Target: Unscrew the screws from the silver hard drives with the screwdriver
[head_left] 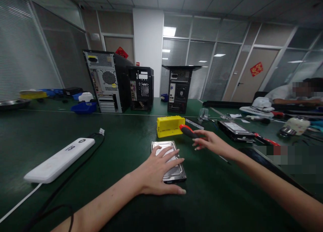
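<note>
A silver hard drive lies flat on the green table. Over it rests my left hand, its fingers spread across the metal top and the thumb off the near edge. To the right, my right hand holds a red and black screwdriver by its handle, with the shaft pointing down to the right, partly hidden by the hand. Just left of the handle stands a yellow plastic bin beyond the drive.
A white power strip with dark cables lies at left. Three computer cases stand behind, including a large tower. More drives and red-handled tools are at right. A person leans on the table at far right.
</note>
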Motion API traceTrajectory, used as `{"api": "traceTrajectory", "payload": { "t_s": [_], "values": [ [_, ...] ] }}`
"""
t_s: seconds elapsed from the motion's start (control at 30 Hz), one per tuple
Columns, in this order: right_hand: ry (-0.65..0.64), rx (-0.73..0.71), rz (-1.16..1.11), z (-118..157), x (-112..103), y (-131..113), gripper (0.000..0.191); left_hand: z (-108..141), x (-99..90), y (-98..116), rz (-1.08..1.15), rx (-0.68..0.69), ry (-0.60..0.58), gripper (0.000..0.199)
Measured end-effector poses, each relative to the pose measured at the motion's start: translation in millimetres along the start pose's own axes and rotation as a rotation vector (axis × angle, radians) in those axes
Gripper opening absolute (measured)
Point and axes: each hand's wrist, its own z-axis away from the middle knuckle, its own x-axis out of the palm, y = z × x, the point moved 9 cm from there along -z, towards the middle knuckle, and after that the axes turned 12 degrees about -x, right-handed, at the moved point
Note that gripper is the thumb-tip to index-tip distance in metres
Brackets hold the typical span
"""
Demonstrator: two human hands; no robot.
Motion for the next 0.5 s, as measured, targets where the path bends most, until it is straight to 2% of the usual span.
{"api": "traceTrajectory", "payload": {
  "t_s": [0.03,0.13,0.2,0.33,0.5],
  "values": [
    [0.035,-0.015,-0.077,-4,-6,-8,0.037,-1,0.4,0,0.008,0.001,-0.005,0.077],
    [0.294,-0.078,-0.547,-14,-29,-33,0.033,-2,1.1,0,0.024,0.001,-0.016,0.079],
    [0.41,-0.125,-0.707,-17,-36,-48,0.027,-3,2.0,0,0.026,-0.004,-0.029,0.08],
    [0.501,-0.202,-0.814,-22,-32,-70,0.025,-4,2.8,-1,0.026,-0.027,-0.046,0.081],
    [0.542,-0.262,-0.801,-28,-18,-75,0.028,-6,2.6,-2,0.038,-0.025,-0.033,0.08]
  ]
}}
